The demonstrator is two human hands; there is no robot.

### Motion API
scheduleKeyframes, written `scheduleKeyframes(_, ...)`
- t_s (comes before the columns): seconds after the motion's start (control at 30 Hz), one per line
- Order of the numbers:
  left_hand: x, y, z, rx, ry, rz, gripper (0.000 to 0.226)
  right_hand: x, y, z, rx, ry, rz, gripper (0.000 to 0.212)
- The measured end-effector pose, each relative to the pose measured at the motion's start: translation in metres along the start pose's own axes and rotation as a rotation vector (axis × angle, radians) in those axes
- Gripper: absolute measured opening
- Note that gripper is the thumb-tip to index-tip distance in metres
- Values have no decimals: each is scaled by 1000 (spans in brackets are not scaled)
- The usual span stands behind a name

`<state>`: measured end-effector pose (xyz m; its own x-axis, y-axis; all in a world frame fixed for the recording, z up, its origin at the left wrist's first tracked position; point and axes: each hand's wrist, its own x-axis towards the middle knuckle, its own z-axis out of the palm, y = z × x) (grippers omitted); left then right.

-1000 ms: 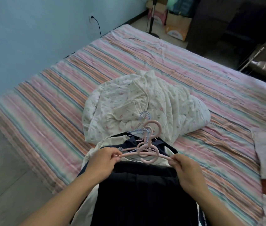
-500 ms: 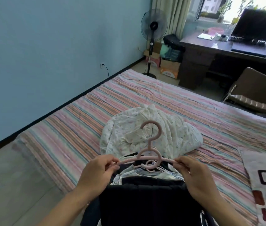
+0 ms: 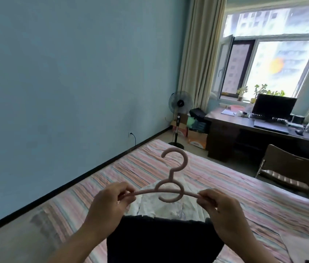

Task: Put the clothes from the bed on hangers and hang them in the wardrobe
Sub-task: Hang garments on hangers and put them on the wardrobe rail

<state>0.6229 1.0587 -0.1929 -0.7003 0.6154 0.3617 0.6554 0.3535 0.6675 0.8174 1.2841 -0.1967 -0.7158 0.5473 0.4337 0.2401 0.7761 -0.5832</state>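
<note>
Hands raised: left hand (image 3: 110, 204) and right hand (image 3: 223, 209) pinch pink hanger (image 3: 170, 188) ends.

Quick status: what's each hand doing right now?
Left hand: pinches the left end of the pink hanger.
Right hand: pinches the hanger's right end.

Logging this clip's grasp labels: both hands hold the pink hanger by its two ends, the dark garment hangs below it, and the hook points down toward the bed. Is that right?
Not quite: the hook points up, not down. In the head view the pink hanger is held level, the left hand and right hand each pinching one end, with the dark garment below it.
</note>
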Motion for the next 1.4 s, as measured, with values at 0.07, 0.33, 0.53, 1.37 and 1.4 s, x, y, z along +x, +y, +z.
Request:
scheduleKeyframes(0.07,5,13,-25,-2,48,30,14,9,-22,-12,12,13,-33,15)
scheduleKeyframes(0.33,22,61,-115,-1,283,108,22,57,-110,-52,55,131,-183,13)
scheduleKeyframes(0.53,16,90,-167,48,395,137,17,91,-155,-71,110,129,-296,15)
scheduleKeyframes(1.37,-181,168,-270,261,833,-176,23,83,-314,-42,651,-571,-962,12)
scheduleKeyframes(1.4,-192,174,-274,266,833,-196,23,77,-323,-40,669,-598,-973,12)
